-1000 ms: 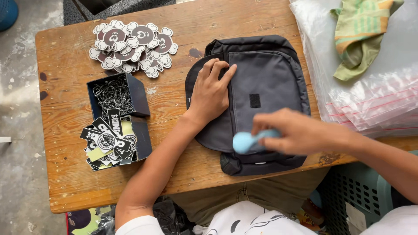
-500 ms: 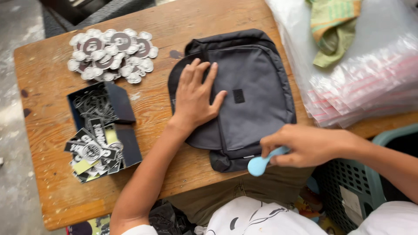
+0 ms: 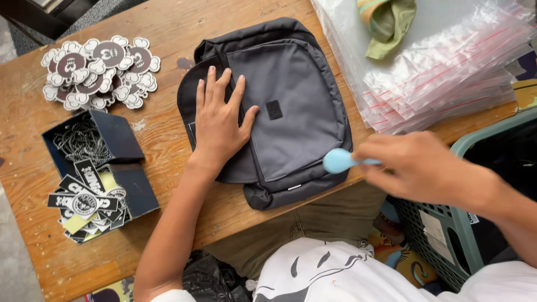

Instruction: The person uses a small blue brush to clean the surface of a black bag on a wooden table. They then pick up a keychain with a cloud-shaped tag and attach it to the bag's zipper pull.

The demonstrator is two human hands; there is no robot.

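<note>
From the head camera I see the left hand (image 3: pixel 219 126) spread flat, fingers released, pinning the grey bag (image 3: pixel 282 112) on the tabletop (image 3: pixel 162 140) so it won't slide; right hand (image 3: pixel 417 168) fingers clenched around a blue brush (image 3: pixel 338 161) at the bag's edge.

Dark grey bag and small blue tool

The dark grey bag (image 3: pixel 291 112) lies flat, flap up, on the table; a light-blue rounded tool (image 3: pixel 338 161) hovers at its four o'clock edge.
</note>
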